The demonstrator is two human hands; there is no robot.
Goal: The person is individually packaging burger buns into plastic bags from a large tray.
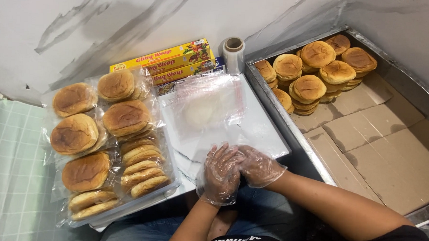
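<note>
- Clear plastic gloves cover both hands, which meet at the near edge of the white board [266, 132]
- left hand [219, 175] has its fingers loosely curled and presses against the right hand [258, 167]; the two touch at the fingers
- whether either hand pinches the thin clear plastic bag [242, 138] lying just in front of the fingertips, I cannot tell
- a stack of clear bags [208, 103] lies farther back on the board, slightly crumpled
- wrapped buns [107, 140], each in clear film, fill a tray on the left; some lie flat, others stand on edge in a row
- yellow boxes of cling wrap [171, 62] lie against the wall behind the board, with a roll of clear film [234, 52] standing upright beside them
- a metal tray [290, 128] on the right, lined with cardboard, holds unwrapped buns [316, 74] piled in its far corner
- a green checked cloth [10, 175] covers the far left
</note>
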